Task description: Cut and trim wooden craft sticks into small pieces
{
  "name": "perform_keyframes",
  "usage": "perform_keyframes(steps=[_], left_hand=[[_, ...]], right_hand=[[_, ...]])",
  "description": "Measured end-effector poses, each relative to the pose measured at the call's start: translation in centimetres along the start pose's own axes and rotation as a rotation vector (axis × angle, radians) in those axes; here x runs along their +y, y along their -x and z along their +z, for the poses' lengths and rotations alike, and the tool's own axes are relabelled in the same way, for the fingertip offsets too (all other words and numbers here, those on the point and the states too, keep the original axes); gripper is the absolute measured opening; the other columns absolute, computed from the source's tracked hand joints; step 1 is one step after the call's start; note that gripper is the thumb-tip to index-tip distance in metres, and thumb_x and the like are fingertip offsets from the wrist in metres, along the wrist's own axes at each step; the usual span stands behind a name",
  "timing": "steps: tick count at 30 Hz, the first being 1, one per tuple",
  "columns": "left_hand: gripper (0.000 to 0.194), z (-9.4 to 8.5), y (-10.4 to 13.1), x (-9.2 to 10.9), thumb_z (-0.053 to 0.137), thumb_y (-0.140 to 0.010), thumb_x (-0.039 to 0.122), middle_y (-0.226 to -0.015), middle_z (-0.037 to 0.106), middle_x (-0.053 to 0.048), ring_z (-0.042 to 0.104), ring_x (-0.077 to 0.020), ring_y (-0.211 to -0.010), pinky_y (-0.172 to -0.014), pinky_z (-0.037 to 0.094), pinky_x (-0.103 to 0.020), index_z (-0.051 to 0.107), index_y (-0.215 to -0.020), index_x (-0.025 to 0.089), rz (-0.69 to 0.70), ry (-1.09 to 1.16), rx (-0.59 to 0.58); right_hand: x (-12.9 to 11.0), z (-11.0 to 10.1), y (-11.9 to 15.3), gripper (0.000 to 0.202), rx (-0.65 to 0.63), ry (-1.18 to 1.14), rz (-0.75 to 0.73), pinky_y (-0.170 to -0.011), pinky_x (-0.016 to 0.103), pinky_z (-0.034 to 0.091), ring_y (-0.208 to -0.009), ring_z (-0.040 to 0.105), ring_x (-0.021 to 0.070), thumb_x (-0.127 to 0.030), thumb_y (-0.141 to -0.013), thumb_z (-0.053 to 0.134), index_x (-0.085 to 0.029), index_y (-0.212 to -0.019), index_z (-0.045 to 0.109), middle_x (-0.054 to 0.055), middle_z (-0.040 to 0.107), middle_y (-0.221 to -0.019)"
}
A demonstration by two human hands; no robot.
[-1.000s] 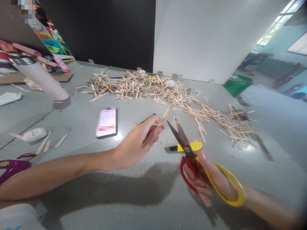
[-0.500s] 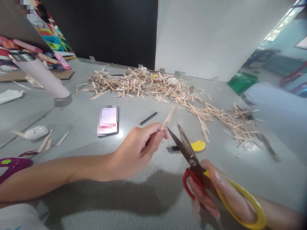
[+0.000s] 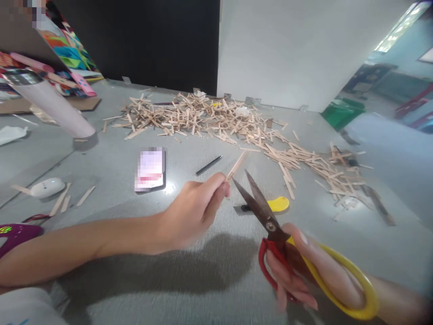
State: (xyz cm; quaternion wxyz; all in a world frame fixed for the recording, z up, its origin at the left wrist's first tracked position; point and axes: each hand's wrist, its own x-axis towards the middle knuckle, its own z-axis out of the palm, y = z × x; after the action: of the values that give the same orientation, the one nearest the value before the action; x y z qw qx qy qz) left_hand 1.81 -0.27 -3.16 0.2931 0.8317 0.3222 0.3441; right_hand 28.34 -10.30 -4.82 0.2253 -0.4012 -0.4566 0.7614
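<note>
Between thumb and fingers, my left hand [image 3: 196, 205] pinches a flat wooden craft stick [image 3: 237, 165] that points up and to the right. My right hand [image 3: 304, 266] grips a pair of scissors [image 3: 270, 225] with one red and one yellow handle. The dark blades are parted, and their tips lie close to the stick, just right of my left fingertips; I cannot tell whether they touch it. Behind the blades, on the table, lies a yellow utility knife [image 3: 279, 204]. A dark pen [image 3: 209, 165] rests beyond my left hand.
A long heap of wooden sticks [image 3: 189, 117] spreads across the back and right of the grey table [image 3: 162, 280]. A phone [image 3: 149, 169], a white computer mouse [image 3: 48, 187] and a pale bottle [image 3: 62, 106] stand or lie at left. Behind the heap rises a black and white panel [image 3: 270, 54].
The craft stick has turned slightly in my left fingers, showing more of its edge. The scissors' tips have shifted slightly left with my right hand. The whole view has moved a little.
</note>
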Motion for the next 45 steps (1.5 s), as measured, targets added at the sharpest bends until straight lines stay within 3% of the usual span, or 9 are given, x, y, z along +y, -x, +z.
perform_keyframes(steps=[7, 15, 22, 25, 27, 31, 36, 41, 45], left_hand=[[0.028, -0.2, -0.6, -0.4, 0.039, -0.116, 0.024, -0.059, 0.051, 0.009, 0.043, -0.0092, -0.046, -0.051, 0.034, -0.025, 0.05, -0.09, 0.022, -0.077, -0.031, -0.032], [0.035, -1.0, -1.8, -0.6, 0.039, -0.12, 0.038, -0.059, 0.051, 0.007, 0.047, -0.0108, -0.053, -0.054, 0.037, -0.025, 0.057, -0.096, 0.02, -0.222, 0.188, -0.047], [0.02, -0.8, -1.1, 0.0, 0.038, -0.12, 0.037, -0.066, 0.06, 0.008, 0.05, -0.0117, -0.053, -0.054, 0.043, -0.024, 0.047, -0.129, 0.021, -0.226, 0.35, -0.128], [0.014, -0.6, -1.0, -0.1, 0.038, -0.12, 0.036, -0.069, 0.067, 0.006, 0.055, -0.0117, -0.055, -0.056, 0.047, -0.023, 0.041, -0.127, 0.024, -0.234, 0.427, -0.148], [0.013, -0.4, -1.0, -0.3, 0.039, -0.121, 0.038, -0.077, 0.073, 0.003, 0.06, -0.0111, -0.057, -0.057, 0.048, -0.023, 0.041, -0.122, 0.025, -0.239, 0.478, -0.154], [0.018, -0.2, -1.1, -0.7, 0.044, -0.12, 0.042, -0.099, 0.078, -0.004, 0.065, -0.0079, -0.055, -0.047, 0.042, -0.019, 0.044, -0.123, 0.024, -0.24, 0.552, -0.132], [0.019, -0.1, -1.0, -0.6, 0.048, -0.119, 0.042, -0.099, 0.075, -0.002, 0.069, -0.0098, -0.057, -0.047, 0.05, -0.02, 0.043, -0.128, 0.026, -0.241, 0.605, -0.108], [0.02, 0.0, -0.7, -0.6, 0.046, -0.121, 0.04, -0.098, 0.079, -0.004, 0.07, -0.0106, -0.059, -0.048, 0.046, -0.02, 0.037, -0.132, 0.027, -0.238, 0.557, -0.101], [0.02, 0.2, -0.5, -0.6, 0.045, -0.121, 0.04, -0.1, 0.08, -0.005, 0.07, -0.0103, -0.058, -0.047, 0.043, -0.022, 0.034, -0.129, 0.027, -0.239, 0.565, -0.118]], right_hand=[[-1.3, -0.1, -0.6, 0.079, 0.101, 0.228, -0.062, -0.044, 0.029, 0.039, -0.039, 0.044, 0.0149, -0.097, -0.097, 0.032, -0.026, -0.069, 0.052, -0.004, 0.044, -0.051], [-4.5, -8.4, -3.7, 0.043, 0.842, 1.305, 0.052, -0.059, 0.032, 0.037, -0.064, 0.058, 0.0221, -0.062, -0.085, 0.079, -0.024, -0.076, 0.059, 0.005, 0.068, -0.072], [-4.6, -14.5, -3.1, 0.035, 0.641, 1.491, 0.151, -0.057, 0.031, 0.039, -0.06, 0.063, 0.0204, -0.048, -0.093, 0.076, -0.023, -0.075, 0.06, 0.002, 0.067, -0.067], [-4.1, -13.5, -3.0, 0.033, 0.726, 1.595, 0.055, -0.063, 0.035, 0.045, -0.07, 0.071, 0.027, -0.039, -0.104, 0.068, -0.021, -0.076, 0.065, 0.011, 0.071, -0.077], [-3.3, -12.0, -3.5, 0.026, 0.719, 1.657, -0.105, -0.082, 0.042, 0.054, -0.099, 0.077, 0.0342, -0.024, -0.111, 0.055, -0.017, -0.096, 0.074, 0.021, 0.076, -0.108], [-1.4, -9.2, -5.0, 0.013, 0.374, 1.771, -0.339, -0.115, 0.05, 0.053, -0.136, 0.066, 0.0359, -0.023, -0.106, 0.069, -0.019, -0.115, 0.078, 0.017, 0.072, -0.14], [-0.6, -7.9, -5.5, 0.007, 0.352, 1.861, -0.405, -0.106, 0.054, 0.056, -0.111, 0.073, 0.0363, -0.022, -0.105, 0.068, -0.017, -0.108, 0.072, 0.016, 0.076, -0.113], [-1.8, -5.6, -4.4, 0.033, 0.655, 1.195, -0.419, -0.065, 0.035, 0.048, -0.067, 0.062, 0.0225, -0.036, -0.118, 0.037, -0.024, -0.095, 0.058, 0.004, 0.067, -0.078], [-1.9, -2.9, -2.6, 0.035, 0.644, 0.829, -0.457, -0.058, 0.03, 0.043, -0.058, 0.057, 0.0181, -0.052, -0.119, 0.044, -0.024, -0.115, 0.064, -0.002, 0.063, -0.072]])
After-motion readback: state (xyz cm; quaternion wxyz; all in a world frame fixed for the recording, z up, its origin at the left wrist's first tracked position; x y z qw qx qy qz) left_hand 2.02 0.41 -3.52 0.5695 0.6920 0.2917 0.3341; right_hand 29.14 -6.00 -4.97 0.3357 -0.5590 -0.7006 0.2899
